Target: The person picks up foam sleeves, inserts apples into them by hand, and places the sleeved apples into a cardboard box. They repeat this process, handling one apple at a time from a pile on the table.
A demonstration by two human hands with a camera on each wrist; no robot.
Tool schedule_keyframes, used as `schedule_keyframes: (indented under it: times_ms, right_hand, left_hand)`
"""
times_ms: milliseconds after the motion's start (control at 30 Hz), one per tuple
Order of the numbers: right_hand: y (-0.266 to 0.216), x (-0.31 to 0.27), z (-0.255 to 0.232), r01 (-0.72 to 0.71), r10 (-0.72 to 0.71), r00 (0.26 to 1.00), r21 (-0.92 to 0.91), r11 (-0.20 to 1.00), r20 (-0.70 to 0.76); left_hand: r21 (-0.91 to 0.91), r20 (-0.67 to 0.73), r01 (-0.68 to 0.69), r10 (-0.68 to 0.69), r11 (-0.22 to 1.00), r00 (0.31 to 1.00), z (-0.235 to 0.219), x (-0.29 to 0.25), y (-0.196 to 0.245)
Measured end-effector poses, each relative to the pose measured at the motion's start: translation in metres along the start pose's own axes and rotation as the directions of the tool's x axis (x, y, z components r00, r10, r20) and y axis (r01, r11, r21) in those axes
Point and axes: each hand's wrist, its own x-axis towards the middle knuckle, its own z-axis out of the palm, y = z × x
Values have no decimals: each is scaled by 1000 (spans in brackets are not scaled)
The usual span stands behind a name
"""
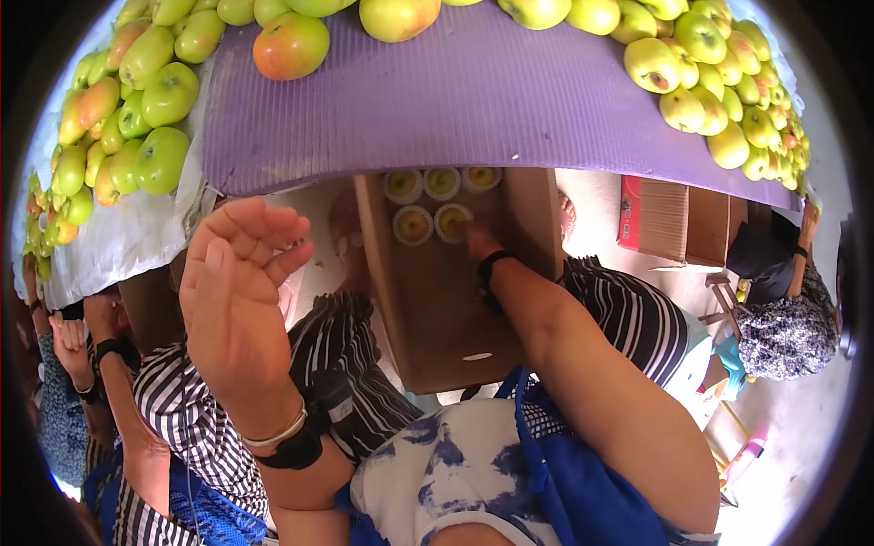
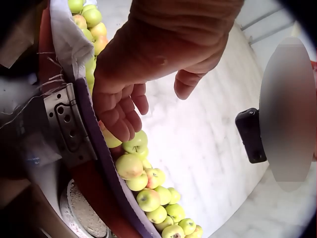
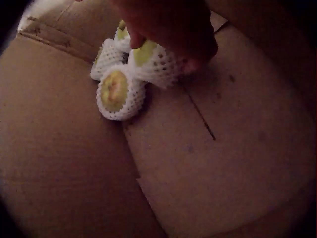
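Note:
My right hand (image 1: 481, 241) reaches down into a deep cardboard box (image 1: 437, 341) and holds an apple in a white foam net (image 1: 452, 221). In the right wrist view, the fingers curl around both sides of that netted apple (image 3: 154, 67), which sits against another netted apple (image 3: 116, 92). Several apples in foam nets stand in rows at the box's far end. My left hand (image 1: 241, 300) is raised at the left, palm inward, its fingers loosely bent with nothing in them. Seen from the left wrist, this hand (image 2: 158, 49) hovers by loose green apples (image 2: 131, 166).
A purple ribbed sheet (image 1: 410, 109) covers the table edge above the box. Loose apples are heaped left (image 1: 164, 96) and right (image 1: 728, 73). Another carton (image 1: 683, 218) stands at the right. People are on both sides, one in a patterned top (image 1: 787, 337).

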Motion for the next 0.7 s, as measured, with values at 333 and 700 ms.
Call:
schedule_keyframes:
  times_ms: [333, 700]
  right_hand:
    - [-4, 18, 10, 22, -28, 998, -93, 995, -60]
    - [11, 47, 28, 286, -528, 825, -656, 698, -203]
  left_hand:
    - [52, 48, 33, -36, 998, 998, 4, 2, 1]
    - [32, 25, 80, -81, 996, 996, 1, 0, 3]
